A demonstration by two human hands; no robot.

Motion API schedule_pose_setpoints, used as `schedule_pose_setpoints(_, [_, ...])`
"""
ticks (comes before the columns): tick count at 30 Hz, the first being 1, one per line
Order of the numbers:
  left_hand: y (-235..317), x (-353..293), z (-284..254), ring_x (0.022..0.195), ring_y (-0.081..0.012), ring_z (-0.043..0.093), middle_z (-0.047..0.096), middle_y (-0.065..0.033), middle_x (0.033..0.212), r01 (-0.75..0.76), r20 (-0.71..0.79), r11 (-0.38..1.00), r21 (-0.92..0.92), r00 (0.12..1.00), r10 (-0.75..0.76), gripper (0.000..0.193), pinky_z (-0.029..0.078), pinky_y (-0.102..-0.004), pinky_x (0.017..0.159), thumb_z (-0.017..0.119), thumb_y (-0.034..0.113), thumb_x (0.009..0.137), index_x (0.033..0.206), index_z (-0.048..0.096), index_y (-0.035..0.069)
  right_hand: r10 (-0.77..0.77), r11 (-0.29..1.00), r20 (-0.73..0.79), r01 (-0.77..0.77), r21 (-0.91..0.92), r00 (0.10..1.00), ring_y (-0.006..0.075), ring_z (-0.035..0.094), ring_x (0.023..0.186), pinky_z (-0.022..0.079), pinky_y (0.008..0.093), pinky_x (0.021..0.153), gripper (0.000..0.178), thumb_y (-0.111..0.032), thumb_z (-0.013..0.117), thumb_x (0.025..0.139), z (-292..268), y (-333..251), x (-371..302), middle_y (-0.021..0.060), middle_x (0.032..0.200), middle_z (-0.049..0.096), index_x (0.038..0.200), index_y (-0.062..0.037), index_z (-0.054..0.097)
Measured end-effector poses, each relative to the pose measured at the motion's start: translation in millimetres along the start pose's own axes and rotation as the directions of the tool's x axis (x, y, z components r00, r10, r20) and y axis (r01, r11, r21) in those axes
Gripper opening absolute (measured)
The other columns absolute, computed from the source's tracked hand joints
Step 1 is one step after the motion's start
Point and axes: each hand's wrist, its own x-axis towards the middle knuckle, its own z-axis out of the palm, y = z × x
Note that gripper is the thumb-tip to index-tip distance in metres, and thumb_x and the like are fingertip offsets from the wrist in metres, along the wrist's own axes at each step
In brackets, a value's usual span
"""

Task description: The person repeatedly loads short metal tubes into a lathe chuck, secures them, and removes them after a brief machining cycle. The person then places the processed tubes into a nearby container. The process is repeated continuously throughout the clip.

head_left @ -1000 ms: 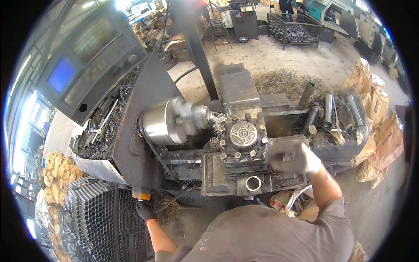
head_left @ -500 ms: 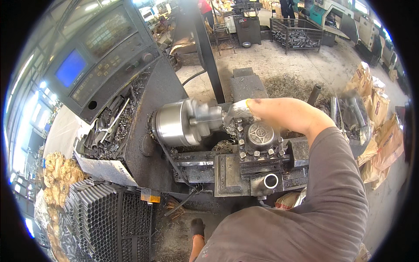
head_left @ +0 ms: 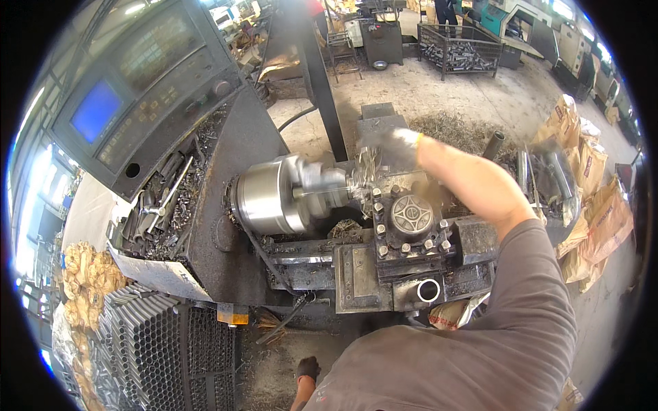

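At the far left, a blue screen [head_left: 96,111] glowed on a panel, with stacked pipes [head_left: 140,349] lower down and a T-shaped wrench [head_left: 175,185] lying among scraps. Next came the shiny chuck [head_left: 267,197], its front end blurred. The dark-gloved left hand [head_left: 308,368] hung low, apart from the machine; its grip could not be told. Metal shavings [head_left: 367,166] stood between chuck and gloved right hand [head_left: 395,146], which was too blurred to show whether it grasped them. Paper sacks [head_left: 595,219] leaned rightmost.
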Motion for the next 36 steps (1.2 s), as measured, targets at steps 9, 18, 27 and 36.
schedule_pose_setpoints(9, [17.4, 28.4, -43.6, 0.107, -0.0428, 0.069, 0.074, -0.0191, 0.115, -0.098, -0.374, 0.995, 0.001, 0.923, 0.091, 0.022, 0.057, -0.0527, 0.093, 0.075, 0.025, 0.087, 0.105, 0.075, 0.011, 0.129, 0.619, -0.800, -0.678, -0.396, 0.586, 0.0343, 0.078, 0.089, 0.062, 0.0425, 0.081, 0.023, -0.023, 0.064, 0.094, -87.9, 98.7, -33.6, 0.0182, 0.100, 0.080, 0.099, -0.0088, 0.082])
schedule_pose_setpoints(18, [106.1, -31.3, -214.4, 0.101, -0.0455, 0.072, 0.076, -0.0194, 0.109, -0.019, -0.599, 0.848, -0.529, 0.716, -0.358, 0.023, 0.057, -0.0534, 0.087, 0.064, 0.022, 0.100, 0.114, 0.073, 0.008, 0.104, 0.877, 0.282, 0.046, -0.479, 0.954, 0.0270, 0.073, 0.074, 0.056, 0.0446, 0.070, 0.039, -0.043, 0.078, 0.087, 50.2, 56.5, 60.3, 0.0141, 0.084, 0.078, 0.086, -0.0032, 0.081])
schedule_pose_setpoints(27, [265.9, -28.8, -507.6, 0.115, -0.0376, 0.066, 0.067, -0.0192, 0.120, -0.372, -0.943, 0.871, 0.321, -0.036, 0.332, 0.048, 0.052, -0.0567, 0.110, 0.080, 0.015, 0.080, 0.125, 0.067, 0.005, 0.006, 0.962, 0.519, 0.137, -0.238, 0.855, 0.0236, 0.076, 0.089, 0.059, 0.0409, 0.076, 0.041, -0.041, 0.077, 0.094, 43.6, 20.1, 49.2, 0.0156, 0.109, 0.079, 0.111, -0.0038, 0.078])
schedule_pose_setpoints(36, [311.1, 95.2, -591.2, 0.142, -0.0431, 0.052, 0.063, -0.0234, 0.141, -0.081, -0.797, 0.818, 0.569, 0.188, 0.573, 0.064, 0.022, -0.0601, 0.131, 0.076, 0.034, 0.084, 0.140, 0.064, 0.005, 0.005, 0.713, 0.308, 0.213, -0.668, 0.951, 0.0242, 0.070, 0.073, 0.055, 0.0378, 0.067, 0.030, -0.029, 0.075, 0.093, -7.2, 104.7, -8.5, 0.0147, 0.088, 0.077, 0.106, -0.0012, 0.076])
